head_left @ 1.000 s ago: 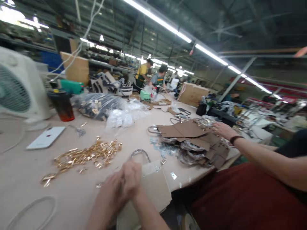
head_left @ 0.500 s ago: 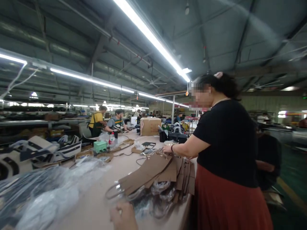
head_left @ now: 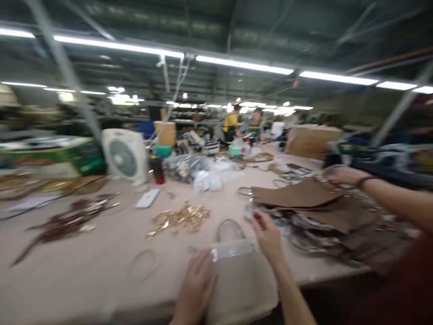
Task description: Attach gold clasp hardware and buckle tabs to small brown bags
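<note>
A flat beige bag piece (head_left: 241, 280) with a clear looped handle (head_left: 229, 229) lies at the near edge of the table (head_left: 84, 271). My left hand (head_left: 196, 289) rests on its left side, fingers curled over the edge. My right hand (head_left: 267, 234) reaches past its top right corner towards a small shiny part (head_left: 249, 211) beside the pile of brown card pieces (head_left: 304, 196); its fingers are pinched together. The picture is smeared by motion.
A heap of gold metal fittings (head_left: 179, 219) lies ahead, a white phone (head_left: 147, 198), a dark red cup (head_left: 158, 169) and a white fan (head_left: 124, 155) further back. A co-worker's hand (head_left: 341, 175) reaches over the card pile from the right. Dark straps (head_left: 67, 221) lie left.
The view swung up and right to a standing co-worker, then back down to the table. My hands, earlier clasped together, are now apart on the bag piece.
</note>
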### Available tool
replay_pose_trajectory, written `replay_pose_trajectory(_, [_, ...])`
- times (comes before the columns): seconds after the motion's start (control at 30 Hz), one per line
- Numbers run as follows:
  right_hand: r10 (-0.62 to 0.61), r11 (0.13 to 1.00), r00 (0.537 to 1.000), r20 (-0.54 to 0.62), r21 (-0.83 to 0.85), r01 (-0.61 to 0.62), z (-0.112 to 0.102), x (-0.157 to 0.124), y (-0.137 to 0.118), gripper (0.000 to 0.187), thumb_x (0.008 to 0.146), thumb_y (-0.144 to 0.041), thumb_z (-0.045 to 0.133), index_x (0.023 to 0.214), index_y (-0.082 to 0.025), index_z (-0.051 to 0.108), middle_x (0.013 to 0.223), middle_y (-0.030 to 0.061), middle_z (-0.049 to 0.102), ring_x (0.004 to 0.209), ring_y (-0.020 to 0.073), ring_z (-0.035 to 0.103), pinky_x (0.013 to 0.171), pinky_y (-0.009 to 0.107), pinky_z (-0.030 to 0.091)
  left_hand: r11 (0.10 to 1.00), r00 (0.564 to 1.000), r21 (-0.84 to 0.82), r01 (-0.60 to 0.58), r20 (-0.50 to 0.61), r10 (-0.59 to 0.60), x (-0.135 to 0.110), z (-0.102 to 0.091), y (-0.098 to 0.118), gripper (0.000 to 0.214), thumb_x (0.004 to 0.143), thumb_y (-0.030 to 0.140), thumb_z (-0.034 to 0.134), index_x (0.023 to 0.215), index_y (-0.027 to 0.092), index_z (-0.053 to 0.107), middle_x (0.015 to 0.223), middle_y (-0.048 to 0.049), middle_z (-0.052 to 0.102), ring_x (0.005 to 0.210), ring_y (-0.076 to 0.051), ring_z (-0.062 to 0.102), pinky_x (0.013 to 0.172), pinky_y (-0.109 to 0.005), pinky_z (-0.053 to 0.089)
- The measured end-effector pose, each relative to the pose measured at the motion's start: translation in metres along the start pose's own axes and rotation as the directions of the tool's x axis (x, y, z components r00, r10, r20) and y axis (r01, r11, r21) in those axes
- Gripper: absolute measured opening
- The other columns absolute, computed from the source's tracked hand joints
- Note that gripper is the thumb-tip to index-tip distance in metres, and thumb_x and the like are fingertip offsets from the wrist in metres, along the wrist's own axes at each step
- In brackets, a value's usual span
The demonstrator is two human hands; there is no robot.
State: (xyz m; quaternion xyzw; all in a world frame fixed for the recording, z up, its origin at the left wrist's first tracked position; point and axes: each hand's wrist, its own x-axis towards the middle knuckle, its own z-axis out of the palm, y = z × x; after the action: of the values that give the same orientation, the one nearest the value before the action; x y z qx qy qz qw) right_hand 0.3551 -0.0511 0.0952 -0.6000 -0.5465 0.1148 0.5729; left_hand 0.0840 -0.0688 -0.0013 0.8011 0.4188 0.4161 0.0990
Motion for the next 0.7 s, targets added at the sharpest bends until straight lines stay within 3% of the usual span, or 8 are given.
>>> replay_pose_trajectory(0.1, [0.196,0.979,0.981,0.001,-0.051,-0.195,-0.011,-0.022,-0.009,0.050,0.088,-0.062,0.064,0.123,-0.026,0.069,0.096,0.0107,0.077,0.085,0.0300,0.074,0.083,0.046,0.055,0.993,0.996,-0.077,0.089,0.024,-0.087,-0.032,-0.017,0.016,0.050,0.092,0.019,0.061,0.141,0.027,0.061,0.144,-0.0127,0.064,0.135,-0.030,0.059,0.114,-0.052,0.053])
replay_pose_trajectory(0.27, [0.171,0.980,0.968,0.182,-0.137,-0.148,-0.020,-0.068,-0.028,0.040,0.088,-0.069,0.060,0.102,-0.035,0.076,0.090,0.0165,0.077,0.082,0.0291,0.075,0.080,0.047,0.055,0.954,0.941,-0.144,0.263,-0.180,-0.287,-0.085,-0.045,0.026,0.032,0.095,0.021,0.059,0.126,0.028,0.062,0.125,-0.0132,0.067,0.121,-0.028,0.064,0.106,-0.048,0.055])
replay_pose_trajectory(0.33, [0.081,0.995,0.939,0.334,-0.080,-0.058,-0.014,-0.086,-0.035,0.040,0.084,-0.069,0.065,0.099,-0.033,0.077,0.088,0.0128,0.078,0.077,0.0279,0.075,0.076,0.043,0.059,0.903,0.815,-0.164,0.397,-0.389,-0.429,-0.098,-0.067,0.012,0.023,0.096,0.027,0.060,0.118,0.025,0.061,0.120,-0.0133,0.065,0.117,-0.028,0.064,0.105,-0.050,0.053])
replay_pose_trajectory(0.4, [-0.032,0.999,0.880,0.474,-0.005,0.039,-0.003,-0.101,-0.041,0.037,0.085,-0.064,0.068,0.097,-0.031,0.079,0.091,0.0091,0.079,0.079,0.0265,0.076,0.075,0.038,0.062,0.798,0.565,-0.257,0.545,-0.590,-0.576,-0.102,-0.092,-0.014,0.029,0.095,0.037,0.063,0.119,0.022,0.057,0.122,-0.0143,0.061,0.116,-0.028,0.063,0.105,-0.050,0.052])
replay_pose_trajectory(0.47, [-0.123,0.992,0.790,0.601,0.060,0.109,0.010,-0.112,-0.043,0.029,0.092,-0.055,0.065,0.098,-0.031,0.079,0.098,0.0072,0.079,0.087,0.0243,0.077,0.079,0.033,0.062,0.644,0.327,-0.374,0.667,-0.630,-0.705,-0.102,-0.113,-0.046,0.046,0.090,0.047,0.068,0.123,0.018,0.055,0.125,-0.0164,0.061,0.118,-0.030,0.063,0.105,-0.049,0.051])
replay_pose_trajectory(0.5, [-0.149,0.988,0.745,0.651,0.079,0.129,0.016,-0.117,-0.044,0.026,0.095,-0.050,0.063,0.101,-0.031,0.079,0.102,0.0069,0.078,0.093,0.0235,0.076,0.083,0.031,0.062,0.566,0.267,-0.413,0.713,-0.587,-0.764,-0.102,-0.123,-0.062,0.051,0.087,0.051,0.070,0.122,0.016,0.056,0.125,-0.0174,0.062,0.118,-0.031,0.063,0.105,-0.050,0.050])
replay_pose_trajectory(0.57, [-0.158,0.986,0.699,0.697,0.074,0.149,0.027,-0.122,-0.043,0.024,0.098,-0.042,0.061,0.114,-0.031,0.076,0.114,0.0076,0.076,0.107,0.0235,0.074,0.094,0.032,0.060,0.494,0.240,-0.435,0.753,-0.517,-0.821,-0.103,-0.137,-0.088,0.054,0.084,0.057,0.068,0.118,0.015,0.059,0.119,-0.0164,0.067,0.113,-0.031,0.066,0.104,-0.049,0.050])
replay_pose_trajectory(0.7, [-0.059,0.992,0.765,0.641,-0.051,0.119,0.038,-0.126,-0.038,0.034,0.096,-0.029,0.061,0.128,-0.027,0.069,0.131,0.0118,0.067,0.124,0.0281,0.065,0.109,0.043,0.053,0.487,0.370,-0.281,0.827,-0.380,-0.848,-0.107,-0.158,-0.108,0.068,0.070,0.068,0.074,0.113,0.017,0.064,0.091,-0.0079,0.074,0.091,-0.032,0.073,0.087,-0.045,0.056])
